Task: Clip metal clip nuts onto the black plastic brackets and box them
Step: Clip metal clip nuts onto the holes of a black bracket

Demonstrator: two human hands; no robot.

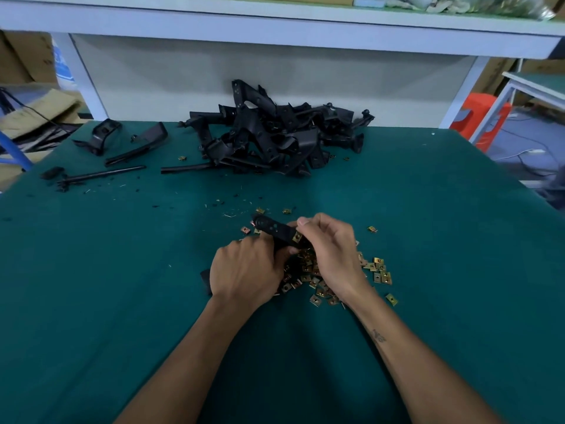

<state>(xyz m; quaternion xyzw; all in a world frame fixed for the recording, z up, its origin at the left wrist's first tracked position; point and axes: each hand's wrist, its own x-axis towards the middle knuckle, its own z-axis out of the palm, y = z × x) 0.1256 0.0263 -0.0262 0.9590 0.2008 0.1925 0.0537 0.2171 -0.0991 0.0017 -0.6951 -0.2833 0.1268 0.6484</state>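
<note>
Left hand (pixel 244 270) gripped flat black plastic bracket (pixel 273 228) over heap of brass-coloured metal clip nuts (pixel 318 276); right hand (pixel 330 249) pinched one clip nut (pixel 297 237) at bracket's end.

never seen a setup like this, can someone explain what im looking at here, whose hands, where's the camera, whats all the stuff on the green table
There is no machine here: a person works bare-handed, filmed by one camera worn on the head, looking down. The left hand grips a black plastic bracket. The right hand pinches a metal clip nut at the bracket's edge. Under the hands lies a heap of loose clip nuts on the green table. Farther back sits a pile of brackets.
</note>
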